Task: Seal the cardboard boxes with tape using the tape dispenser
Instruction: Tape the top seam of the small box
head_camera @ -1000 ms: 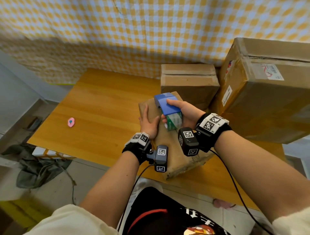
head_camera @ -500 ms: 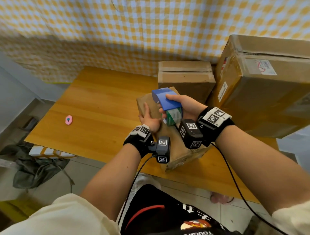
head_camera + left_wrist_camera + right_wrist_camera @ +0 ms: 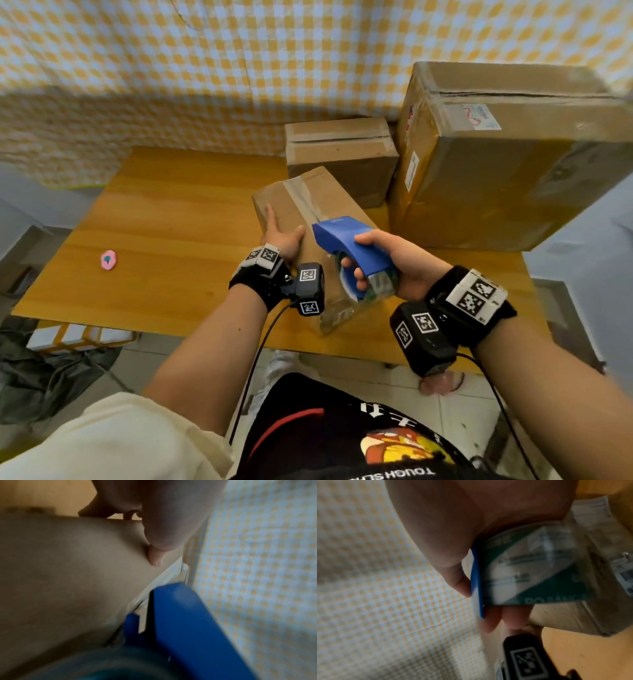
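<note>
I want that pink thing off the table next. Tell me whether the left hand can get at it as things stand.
Probably yes. The left hand only rests flat on the long taped cardboard box, holding nothing, and bare wooden tabletop lies between it and the small pink object. Letting go leaves the box unsteadied.

Left arm: bare forearm reaching forward from near left, black wrist strap with coded markers. Left hand (image 3: 283,236): palm down, fingers straight and spread, thumb out to right, pressing flat on surface beneath.

Right arm: bare forearm entering from near right, same strap and marker blocks at wrist. Right hand (image 3: 394,262): fingers (image 3: 494,619) curled under, thumb laid over top, closed in firm grip; wrist view blurred, finger count probably three.
</note>
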